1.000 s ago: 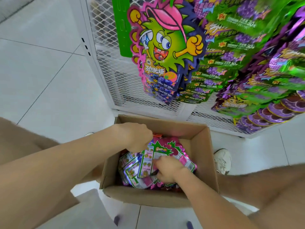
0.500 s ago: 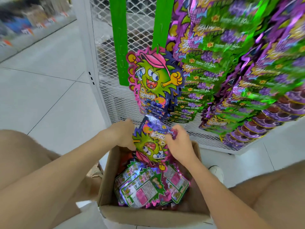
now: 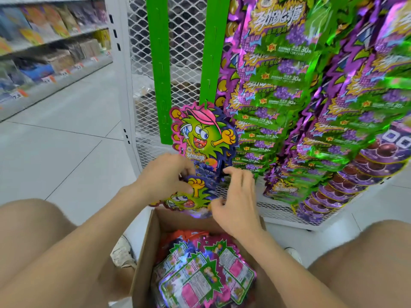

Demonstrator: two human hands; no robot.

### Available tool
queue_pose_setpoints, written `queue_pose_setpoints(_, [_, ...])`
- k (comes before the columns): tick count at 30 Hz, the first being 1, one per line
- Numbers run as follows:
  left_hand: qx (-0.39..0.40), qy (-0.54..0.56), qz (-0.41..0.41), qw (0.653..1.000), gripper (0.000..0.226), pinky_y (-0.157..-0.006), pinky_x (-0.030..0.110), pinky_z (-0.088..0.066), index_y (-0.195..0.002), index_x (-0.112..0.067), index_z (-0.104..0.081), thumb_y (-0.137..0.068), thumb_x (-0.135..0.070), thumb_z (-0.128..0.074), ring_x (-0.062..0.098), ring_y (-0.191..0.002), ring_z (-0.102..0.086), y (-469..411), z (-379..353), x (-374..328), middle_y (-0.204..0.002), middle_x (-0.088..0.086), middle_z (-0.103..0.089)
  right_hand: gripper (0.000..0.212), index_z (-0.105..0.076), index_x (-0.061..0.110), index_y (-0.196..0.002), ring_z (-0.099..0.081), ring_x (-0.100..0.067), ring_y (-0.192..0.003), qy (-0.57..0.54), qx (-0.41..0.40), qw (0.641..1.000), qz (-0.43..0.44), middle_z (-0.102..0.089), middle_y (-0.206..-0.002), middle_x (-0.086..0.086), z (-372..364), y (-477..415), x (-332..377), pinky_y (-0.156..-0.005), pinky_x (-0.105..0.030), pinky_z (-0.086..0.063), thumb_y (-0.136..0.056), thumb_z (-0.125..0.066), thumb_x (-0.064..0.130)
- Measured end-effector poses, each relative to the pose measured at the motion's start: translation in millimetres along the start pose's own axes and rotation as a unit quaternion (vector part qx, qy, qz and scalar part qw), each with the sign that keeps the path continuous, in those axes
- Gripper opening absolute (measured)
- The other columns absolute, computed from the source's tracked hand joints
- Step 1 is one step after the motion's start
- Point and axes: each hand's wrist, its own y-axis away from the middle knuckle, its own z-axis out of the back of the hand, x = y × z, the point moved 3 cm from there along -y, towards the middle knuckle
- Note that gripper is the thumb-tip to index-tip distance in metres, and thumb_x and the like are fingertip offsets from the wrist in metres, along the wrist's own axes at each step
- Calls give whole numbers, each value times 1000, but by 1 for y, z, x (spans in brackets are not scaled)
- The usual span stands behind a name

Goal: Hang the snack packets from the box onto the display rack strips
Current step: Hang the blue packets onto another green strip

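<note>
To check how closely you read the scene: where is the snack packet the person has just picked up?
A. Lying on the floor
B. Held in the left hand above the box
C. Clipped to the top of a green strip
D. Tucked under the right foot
B: the left hand grips the packet above the cardboard box, below the green strips.

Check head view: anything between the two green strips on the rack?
Only bare white mesh shows between the left strip and right strip; no packets hang there.

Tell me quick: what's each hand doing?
Left hand: closed on the green monster-shaped foil snack packet.
Right hand: open, fingers curled beside the packet, holding nothing.
</note>
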Motion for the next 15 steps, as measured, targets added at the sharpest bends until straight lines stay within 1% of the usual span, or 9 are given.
queue_pose_setpoints(2, [15, 21, -26, 999, 31, -72, 38, -58, -90, -31, -77, -68, -37, -98, 6, -75, -68, -2, 8, -11, -75, -18, -70, 73, -37, 29, -143, -49, -18, -123, -75, 84, 992, 48, -45, -129, 4, 4, -3, 21, -102, -36, -45, -78, -69, 21])
queue_pose_setpoints(4, [-18, 70, -42, 996, 33, -71, 39, -58, -82, -31, -73, -65, -39, -100, 2, -73, -66, -4, 20, -20, -74, -16, -70, 68, -34, 42, -141, -59, -16, -108, -154, 169, 973, 3, -60, -117, 7, 4, -10, 28, -92, -40, -53, -87, -72, 27])
queue_pose_setpoints(5, [-49, 87, -42, 994, 36, -71, 39, -58, -80, -31, -71, -63, -42, -100, 3, -74, -66, -5, 27, -23, -75, -15, -70, 62, -38, 45, -137, -61, -18, -103, -173, 174, 969, -19, -65, -110, 8, 6, -17, 26, -88, -42, -54, -90, -75, 29])
queue_pose_setpoints(7, [-108, 111, -32, 987, 41, -74, 40, -59, -86, -33, -70, -62, -50, -98, 5, -79, -69, -9, 42, -22, -82, -14, -72, 52, -46, 42, -127, -60, -19, -107, -184, 131, 974, -30, -67, -107, 14, 18, -32, 24, -90, -40, -53, -90, -79, 28])
queue_pose_setpoints(10, [-146, 156, -7, 977, 51, -84, 33, -58, -113, -39, -71, -70, -55, -92, 8, -99, -70, -11, 60, -16, -104, -12, -75, 46, -59, 33, -120, -65, 0, -103, -284, 83, 954, -42, -71, -107, 19, 44, -52, 23, -91, -18, -51, -87, -83, 12])
queue_pose_setpoints(11, [-140, 195, -9, 971, 46, -85, 37, -60, -115, -38, -73, -75, -54, -89, 11, -99, -72, -12, 64, -13, -104, -9, -76, 44, -63, 29, -117, -68, 1, -100, -312, 78, 946, -47, -74, -106, 17, 52, -57, 23, -90, -18, -53, -85, -83, 7])
queue_pose_setpoints(12, [-131, 227, -16, 965, 38, -84, 45, -61, -111, -35, -76, -80, -54, -86, 18, -93, -74, -14, 66, -12, -99, -5, -78, 42, -66, 27, -114, -71, -3, -97, -325, 70, 942, -50, -76, -103, 14, 59, -62, 23, -90, -25, -57, -83, -85, 6])
queue_pose_setpoints(14, [-123, 237, -35, 963, 39, -77, 53, -58, -97, -25, -81, -83, -61, -81, 34, -80, -69, -18, 71, -15, -85, 10, -75, 30, -72, 28, -101, -73, -11, -84, -266, 49, 962, -41, -77, -89, 11, 72, -71, 25, -83, -39, -61, -77, -88, 20])
queue_pose_setpoints(15, [-120, 220, -42, 967, 43, -72, 50, -55, -92, -21, -80, -82, -63, -81, 35, -75, -64, -21, 73, -17, -81, 14, -71, 25, -73, 30, -94, -72, -9, -77, -219, 34, 975, -28, -76, -82, 13, 79, -76, 28, -78, -40, -60, -73, -87, 33])
